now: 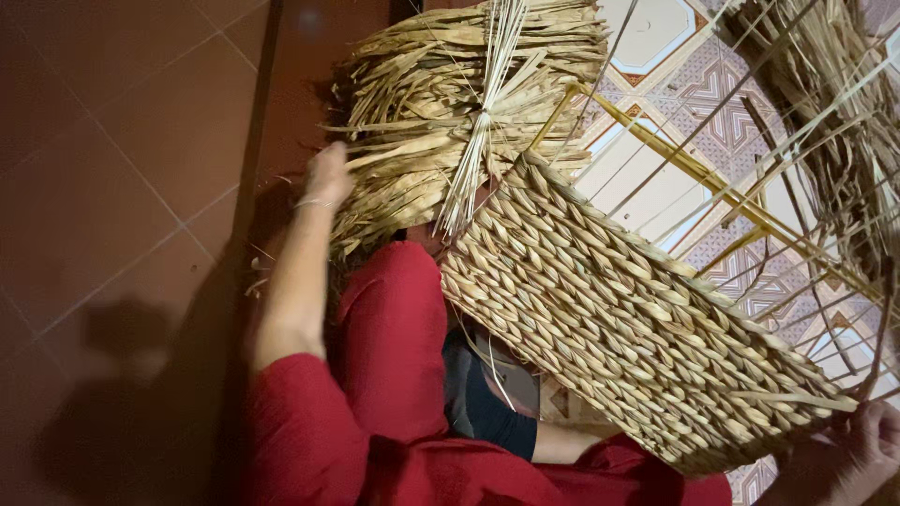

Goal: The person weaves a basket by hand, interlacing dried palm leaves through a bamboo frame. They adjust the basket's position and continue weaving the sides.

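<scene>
Two hands are seen at work. The left hand [328,174] is pushed into a tied bundle of dry straw [450,103]; its fingers are hidden. The right hand [858,450], fingers closed, is clamped on the woven basket [619,319] edge, resting across the lap.

- Setting: home floor used as a weaving spot.
- Evidence: red floor tiles [122,169] at left, patterned floor tiles [712,103] at far right.
- Tied bundle of dried straw [450,103]; part-woven basket panel [619,319] on yellow frame [675,155].
</scene>
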Available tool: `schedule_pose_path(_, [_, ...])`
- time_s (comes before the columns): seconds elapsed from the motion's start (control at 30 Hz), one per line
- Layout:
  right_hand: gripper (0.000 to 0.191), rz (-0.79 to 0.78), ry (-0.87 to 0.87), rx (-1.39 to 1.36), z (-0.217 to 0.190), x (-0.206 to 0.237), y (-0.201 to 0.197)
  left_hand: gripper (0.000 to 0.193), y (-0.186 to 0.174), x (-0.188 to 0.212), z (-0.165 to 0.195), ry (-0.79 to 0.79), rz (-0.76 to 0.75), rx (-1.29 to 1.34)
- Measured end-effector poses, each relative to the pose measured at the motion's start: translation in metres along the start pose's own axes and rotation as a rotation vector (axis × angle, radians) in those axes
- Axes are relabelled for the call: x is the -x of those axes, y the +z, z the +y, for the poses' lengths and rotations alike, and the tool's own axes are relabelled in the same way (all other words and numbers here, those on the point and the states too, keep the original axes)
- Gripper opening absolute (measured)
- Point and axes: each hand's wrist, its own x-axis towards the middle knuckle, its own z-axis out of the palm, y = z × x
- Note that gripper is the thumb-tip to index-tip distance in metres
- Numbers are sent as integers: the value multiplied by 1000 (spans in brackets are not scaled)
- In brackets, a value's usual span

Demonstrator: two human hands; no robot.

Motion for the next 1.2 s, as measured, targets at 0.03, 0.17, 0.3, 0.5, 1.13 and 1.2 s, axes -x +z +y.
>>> schedule_pose_path(0.03, [18, 39, 18, 32, 0, 1, 1, 32, -11, 8, -11, -41, -34, -34])
schedule_pose_path(0.17, [15, 94, 67, 93, 3, 5, -2, 56, -41, 41, -30, -388, -377, 55])
schedule_pose_path(0.3, [15, -78, 5, 3, -2, 1, -3, 52, -36, 42, -9, -200, -515, 125])
schedule_pose_path(0.5, [14, 132, 58, 266, -24, 2, 30, 33, 29, 14, 40, 16, -49, 302])
schedule_pose_path(1.13, [21, 161, 107, -83, -28, 0, 32, 9, -83, 215, 304, 1225, 607, 689])
schedule_pose_path(1.2, [22, 114, 87, -18, -29, -4, 31, 9, -72, 234, 348, 1404, 407, 576])
